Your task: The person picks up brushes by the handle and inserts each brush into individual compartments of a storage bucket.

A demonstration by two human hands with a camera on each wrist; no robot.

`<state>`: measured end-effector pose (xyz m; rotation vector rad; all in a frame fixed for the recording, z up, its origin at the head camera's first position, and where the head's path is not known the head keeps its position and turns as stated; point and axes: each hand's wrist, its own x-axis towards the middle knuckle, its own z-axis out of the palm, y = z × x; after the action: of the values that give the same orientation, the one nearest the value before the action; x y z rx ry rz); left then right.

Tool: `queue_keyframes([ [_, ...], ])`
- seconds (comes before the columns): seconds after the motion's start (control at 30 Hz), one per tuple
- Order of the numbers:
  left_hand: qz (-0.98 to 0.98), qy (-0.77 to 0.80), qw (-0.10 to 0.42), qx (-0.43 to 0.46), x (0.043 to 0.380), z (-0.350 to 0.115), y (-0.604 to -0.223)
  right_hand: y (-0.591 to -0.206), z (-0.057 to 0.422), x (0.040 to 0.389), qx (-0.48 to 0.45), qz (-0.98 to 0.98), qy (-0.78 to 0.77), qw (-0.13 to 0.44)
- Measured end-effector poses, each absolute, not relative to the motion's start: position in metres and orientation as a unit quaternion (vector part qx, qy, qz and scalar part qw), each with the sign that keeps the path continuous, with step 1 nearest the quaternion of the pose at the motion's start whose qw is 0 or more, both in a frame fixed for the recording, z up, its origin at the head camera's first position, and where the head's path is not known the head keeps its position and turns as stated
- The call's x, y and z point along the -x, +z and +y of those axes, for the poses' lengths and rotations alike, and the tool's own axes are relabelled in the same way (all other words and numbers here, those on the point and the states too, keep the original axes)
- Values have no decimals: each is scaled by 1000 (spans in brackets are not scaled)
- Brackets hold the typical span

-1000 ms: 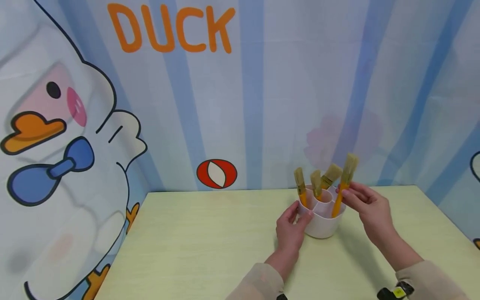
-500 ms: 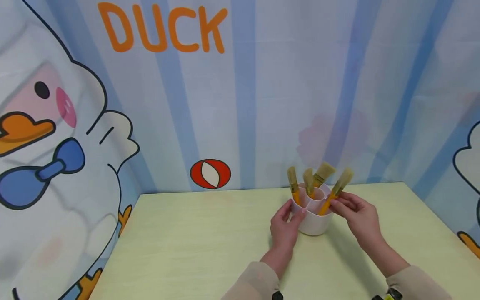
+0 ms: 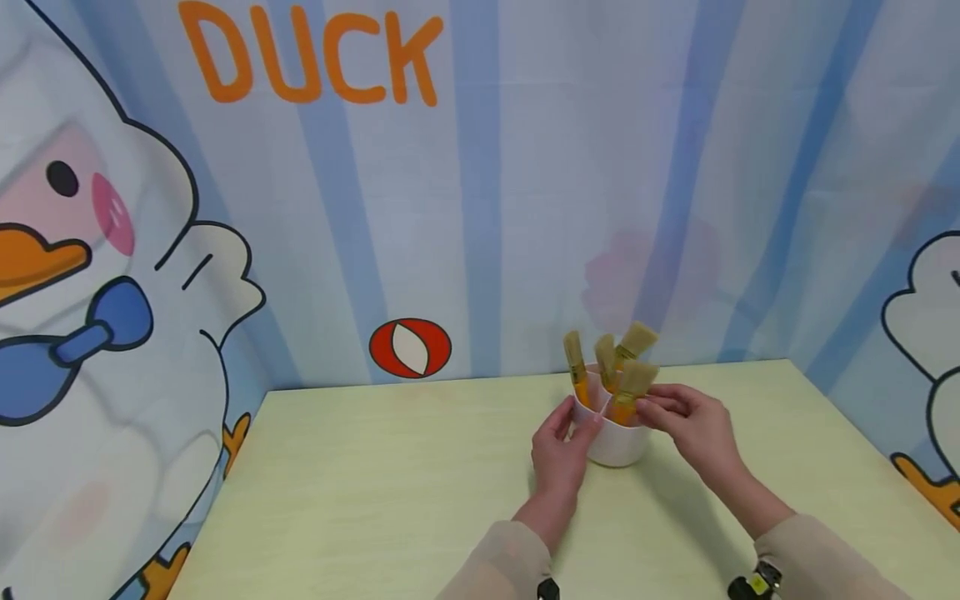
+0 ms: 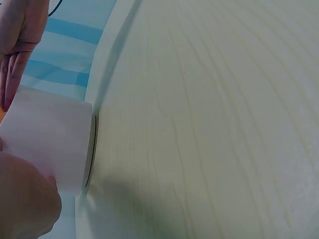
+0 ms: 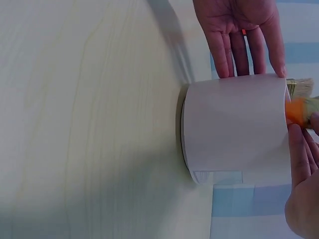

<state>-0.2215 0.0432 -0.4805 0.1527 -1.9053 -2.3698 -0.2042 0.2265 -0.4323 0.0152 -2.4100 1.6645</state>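
A white round brush holder (image 3: 617,448) with inner compartments stands upright on the table. My left hand (image 3: 558,457) holds its left side, with the thumb in front and the fingers farther back. In the right wrist view, the fingers (image 5: 240,52) of that hand lie against the holder's wall. My right hand (image 3: 701,433) is at the right rim, pinching a flat paintbrush (image 3: 637,379) with an orange handle. That handle's lower part is inside the holder's front compartment. Several more paintbrushes (image 3: 575,357) stand bristles-up in the other compartments.
The pale wood-grain table (image 3: 375,483) ends at a back edge just behind the holder. Beyond it hangs a blue-striped cloth (image 3: 540,208) printed with a duck. Dark wrist devices (image 3: 756,581) sit at the sleeves.
The right hand has lowered its paintbrush into the holder and turned it, so the bristles' broad side faces me. The left hand keeps its hold. The camera view has shifted slightly right.
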Motion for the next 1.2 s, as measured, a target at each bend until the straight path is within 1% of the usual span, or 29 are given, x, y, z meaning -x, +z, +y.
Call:
queue_keyframes([
  [0.17,-626,-777,31,-57,221,43,-480,-431,224,207,-14,-827,555,85],
  [0.3,-625,-778,23,-57,221,44,-482,-431,229,203,-12,-826,558,85],
  [0.6,-626,-777,35,-51,220,44,-483,-423,248,191,-20,-832,546,101],
  [0.93,-654,-754,48,-49,219,32,-475,-412,267,195,-62,-828,552,74],
  [1.03,-670,-740,49,-33,220,25,-470,-408,277,195,-80,-850,516,71],
  [1.2,-714,-699,39,11,224,6,-460,-399,293,193,-105,-907,395,103],
])
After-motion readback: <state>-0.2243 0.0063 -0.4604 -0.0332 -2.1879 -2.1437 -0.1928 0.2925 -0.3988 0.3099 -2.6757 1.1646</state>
